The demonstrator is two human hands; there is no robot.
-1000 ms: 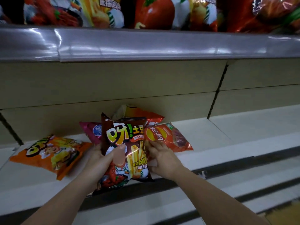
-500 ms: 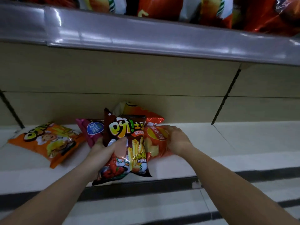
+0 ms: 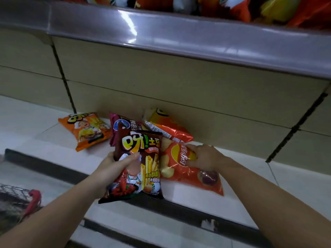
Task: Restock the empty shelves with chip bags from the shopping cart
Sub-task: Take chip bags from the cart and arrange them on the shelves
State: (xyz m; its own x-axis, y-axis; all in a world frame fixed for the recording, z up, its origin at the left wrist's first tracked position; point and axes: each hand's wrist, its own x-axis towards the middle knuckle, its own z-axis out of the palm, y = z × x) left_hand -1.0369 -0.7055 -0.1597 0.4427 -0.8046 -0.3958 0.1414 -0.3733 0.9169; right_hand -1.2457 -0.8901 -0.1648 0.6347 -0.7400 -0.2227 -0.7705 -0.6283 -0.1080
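My left hand grips a dark brown chip bag with yellow lettering, held upright over the front edge of the white shelf. My right hand pinches the upper part of a red Lay's bag that lies flat on the shelf just right of the brown bag. Behind them lie a magenta bag and a red-and-yellow bag against the back panel. An orange bag lies flat to the left.
The shelf above has a shiny rail and is packed with chip bags. The shelf surface stretches bare to the right. The shopping cart's wire edge and red handle show at the lower left.
The view has swung to the right and tilted. My right hand moved from the brown bag onto the red Lay's bag and pulled it forward. My left hand keeps the brown bag.
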